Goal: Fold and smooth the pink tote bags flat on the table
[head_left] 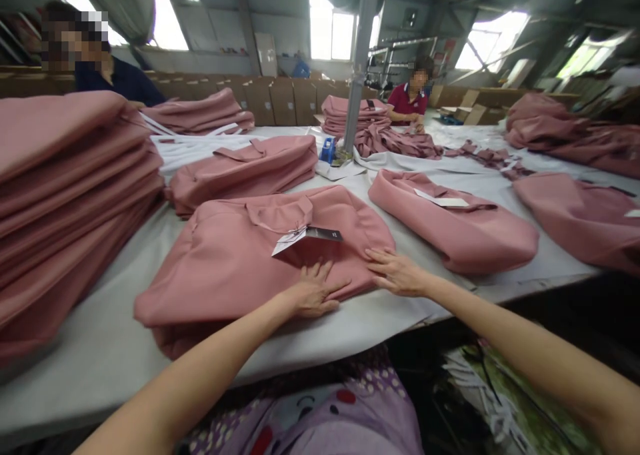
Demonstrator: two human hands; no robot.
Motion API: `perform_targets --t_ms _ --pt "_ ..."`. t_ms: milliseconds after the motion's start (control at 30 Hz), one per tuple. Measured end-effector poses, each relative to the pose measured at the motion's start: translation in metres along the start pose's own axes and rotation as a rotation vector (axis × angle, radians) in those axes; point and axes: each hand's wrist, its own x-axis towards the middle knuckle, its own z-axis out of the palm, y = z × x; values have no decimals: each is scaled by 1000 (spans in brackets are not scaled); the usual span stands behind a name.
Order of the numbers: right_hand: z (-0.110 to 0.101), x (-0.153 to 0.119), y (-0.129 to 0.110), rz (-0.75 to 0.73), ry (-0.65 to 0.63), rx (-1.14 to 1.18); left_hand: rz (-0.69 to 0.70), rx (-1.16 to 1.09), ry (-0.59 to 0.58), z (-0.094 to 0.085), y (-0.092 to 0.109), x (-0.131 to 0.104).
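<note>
Hands flat on smooth, leather-like, round-cornered pink bag

We observe: smooth leather-look front bag, paper tag, matt cloth-like table cover, metal post, cardboard cartons.

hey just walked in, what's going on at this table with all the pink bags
Someone has both bare hands laid on a pink bag lying on the white-covered table: the left hand on its front, the right hand at its right end. Tags lie by the bag's handle. A tall pink stack stands to the left, and more pink bags lie around. Two other people are across the table.
</note>
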Motion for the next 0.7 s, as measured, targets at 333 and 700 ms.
perform_targets --t_ms 333,700 --pt "1 96 -41 103 506 314 89 -104 90 -1 -4 -6" --pt "114 93 9 -139 331 58 118 213 424 -7 15 -29"
